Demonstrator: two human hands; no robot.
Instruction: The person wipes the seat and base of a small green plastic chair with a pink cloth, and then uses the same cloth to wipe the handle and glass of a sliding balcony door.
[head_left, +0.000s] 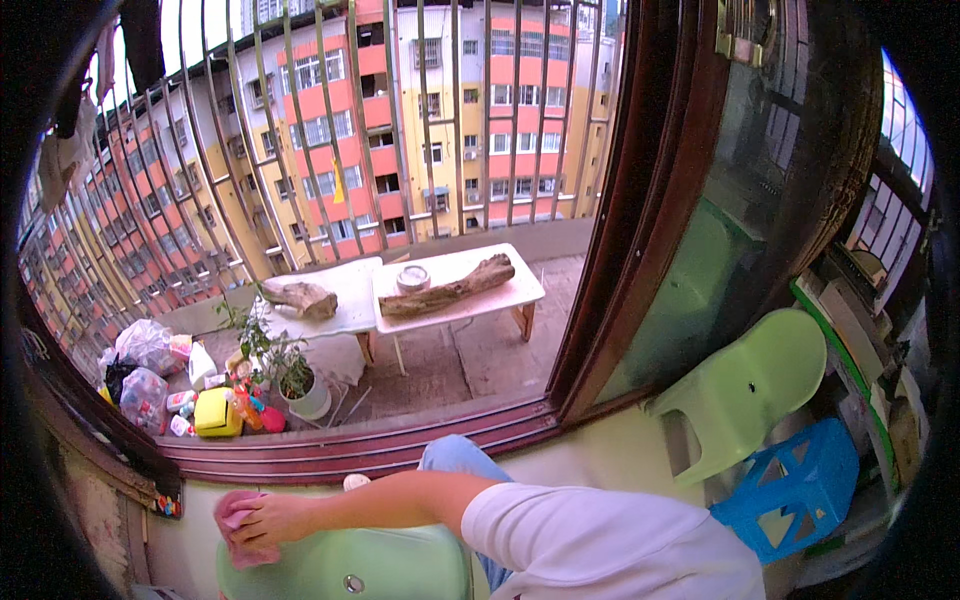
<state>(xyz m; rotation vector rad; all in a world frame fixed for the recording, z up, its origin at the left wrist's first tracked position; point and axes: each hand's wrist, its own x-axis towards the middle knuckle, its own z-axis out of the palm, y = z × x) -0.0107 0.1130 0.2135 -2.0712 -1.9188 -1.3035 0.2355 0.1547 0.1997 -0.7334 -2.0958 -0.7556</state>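
My right hand presses a crumpled pink cloth onto the far left edge of a pale green plastic seat. The fingers are bent over the cloth, which hangs partly across the seat's edge. A small round hole shows low in the seat, and the picture's bottom edge cuts off its near part. From the lower right my arm in a white sleeve reaches across, with my jeans-clad knee behind it. My left hand is out of view.
A green plastic chair and a blue plastic stool stand at right. Beyond the sliding-door track are a potted plant, a yellow container, bottles, bags and white tables bearing driftwood-like pieces.
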